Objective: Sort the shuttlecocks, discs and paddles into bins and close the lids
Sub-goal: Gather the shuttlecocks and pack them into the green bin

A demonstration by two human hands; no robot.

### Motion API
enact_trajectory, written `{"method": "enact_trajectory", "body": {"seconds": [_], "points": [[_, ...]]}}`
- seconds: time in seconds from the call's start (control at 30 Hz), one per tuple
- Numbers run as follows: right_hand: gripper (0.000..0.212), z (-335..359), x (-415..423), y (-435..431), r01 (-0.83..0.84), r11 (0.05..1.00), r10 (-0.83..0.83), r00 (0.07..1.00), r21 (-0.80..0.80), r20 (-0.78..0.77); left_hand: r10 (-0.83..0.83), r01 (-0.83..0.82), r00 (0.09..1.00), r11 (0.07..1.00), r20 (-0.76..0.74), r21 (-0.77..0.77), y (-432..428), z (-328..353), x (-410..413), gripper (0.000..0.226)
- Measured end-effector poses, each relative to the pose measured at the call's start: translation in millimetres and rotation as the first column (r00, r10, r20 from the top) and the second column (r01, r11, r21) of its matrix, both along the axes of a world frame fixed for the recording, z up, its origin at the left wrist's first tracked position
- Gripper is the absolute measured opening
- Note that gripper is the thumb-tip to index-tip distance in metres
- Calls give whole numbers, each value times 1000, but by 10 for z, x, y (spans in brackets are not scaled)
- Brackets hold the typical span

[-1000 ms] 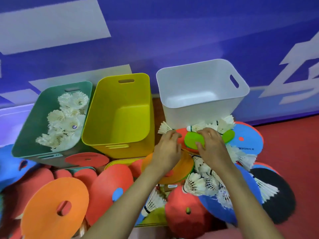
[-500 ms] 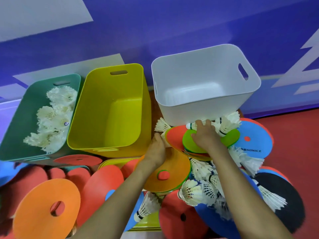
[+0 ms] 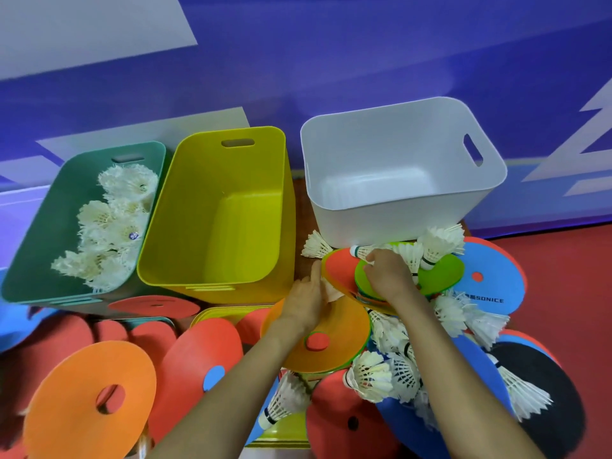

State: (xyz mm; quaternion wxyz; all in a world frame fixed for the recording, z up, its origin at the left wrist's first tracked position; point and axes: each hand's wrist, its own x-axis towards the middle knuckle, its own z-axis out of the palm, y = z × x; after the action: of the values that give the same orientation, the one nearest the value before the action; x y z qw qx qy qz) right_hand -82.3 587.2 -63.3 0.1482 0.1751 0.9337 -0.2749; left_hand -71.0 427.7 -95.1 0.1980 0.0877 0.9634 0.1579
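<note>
Bins stand in a row of 3 against the blue wall (image 3: 331,61), all with open tops: green bin (image 3: 39,260) at the left, yellow bin (image 3: 212,160) in the middle, white bin (image 3: 397,226) at the right. Shuttlecocks (image 3: 109,226) lie heaped in the green bin; the yellow and white bins show bare bottoms.

Just in front of the white bin a green disc (image 3: 440,276) lies on a red disc (image 3: 337,270), tilted, with loose shuttlecocks (image 3: 437,243) resting on its far edge. The right hand (image 3: 387,276) sits on the green disc, fingers curled over its left rim and pinching it, thumb near a shuttlecock's cork. The left hand (image 3: 306,303) is at the red disc's left rim, index finger straight against the edge; the other fingers are hidden, so I cannot tell whether they grip.

Below both hands lies an orange disc (image 3: 344,339). A blue paddle (image 3: 496,283) lies to the right of the green disc and a black paddle (image 3: 546,399) nearer the camera, more shuttlecocks scattered between them. Other red and orange pieces cover the red floor (image 3: 579,293) in front of the green and yellow bins.
</note>
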Motion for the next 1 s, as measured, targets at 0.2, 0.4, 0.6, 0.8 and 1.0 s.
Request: {"method": "enact_trajectory", "body": {"seconds": [0.2, 0.4, 0.6, 0.8, 1.0], "points": [[30, 190, 148, -89, -13, 1000, 17, 989, 26, -149, 82, -82, 996, 997, 46, 10, -75, 54, 182, 76], [31, 419, 312, -227, -6, 999, 21, 959, 51, -284, 66, -66, 997, 998, 36, 21, -257, 342, 343, 60], [26, 825, 472, -437, -1, 999, 18, 865, 34, -502, 141, -104, 979, 968, -150, 228, -476, 777, 542, 44], [18, 1285, 458, -763, -44, 999, 49, 754, 24, -655, 140, -42, 953, 939, -268, 341, -850, 1284, 576, 40], [18, 1590, 235, -1371, -233, 971, 118, 658, -53, -744, 314, -50, 815, 875, -486, 481, -1591, 1667, 261, 22]]}}
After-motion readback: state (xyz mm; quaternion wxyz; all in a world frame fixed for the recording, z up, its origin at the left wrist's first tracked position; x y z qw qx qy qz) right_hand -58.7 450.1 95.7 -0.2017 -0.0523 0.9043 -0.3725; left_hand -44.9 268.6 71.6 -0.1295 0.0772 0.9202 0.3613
